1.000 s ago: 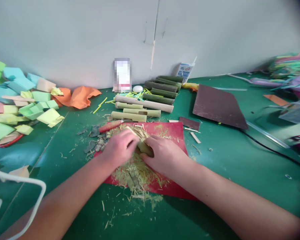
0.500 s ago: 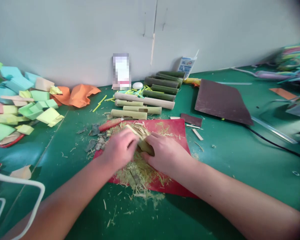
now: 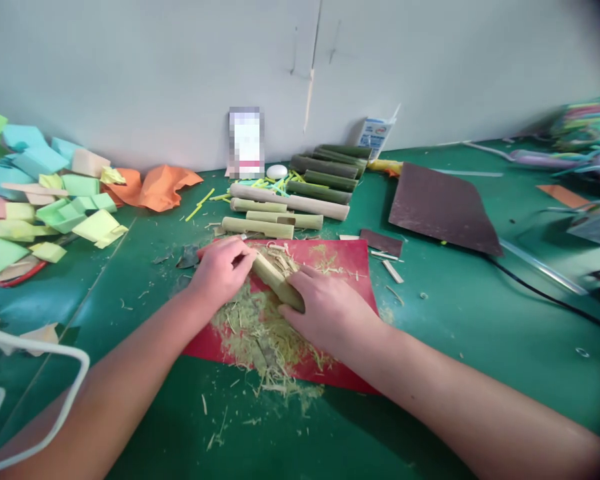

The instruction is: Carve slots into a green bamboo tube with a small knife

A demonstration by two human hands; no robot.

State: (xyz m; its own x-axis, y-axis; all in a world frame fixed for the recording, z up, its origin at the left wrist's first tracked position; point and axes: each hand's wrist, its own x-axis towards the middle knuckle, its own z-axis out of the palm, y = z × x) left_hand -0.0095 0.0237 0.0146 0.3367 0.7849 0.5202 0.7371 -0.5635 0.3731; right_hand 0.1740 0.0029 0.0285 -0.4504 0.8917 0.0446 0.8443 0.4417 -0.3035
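A pale, scraped bamboo tube (image 3: 271,275) lies slantwise over the red sheet (image 3: 353,263). My right hand (image 3: 327,303) is wrapped round its near end. Close to the tube's far end is my left hand (image 3: 223,268), its fingers curled and pinched together. Whatever the left fingers hold, if anything, is hidden. Behind the left hand, a red-handled tool is almost wholly covered, with only a bit of metal showing. Green-brown dust and shavings (image 3: 260,333) cover much of the sheet below the tube.
Pale bamboo pieces (image 3: 257,227) and dark green ones (image 3: 325,167) lie beyond the sheet, near a phone (image 3: 247,140) and a drink carton (image 3: 375,137). Dark sandpaper-like sheet (image 3: 443,210) lies right. Folded papers (image 3: 40,160) pile up left; a white frame (image 3: 80,373) stands near left.
My left hand has drawn left, off the middle of the bamboo tube, uncovering more of it and covering the red-handled tool. My right hand keeps its hold on the tube.
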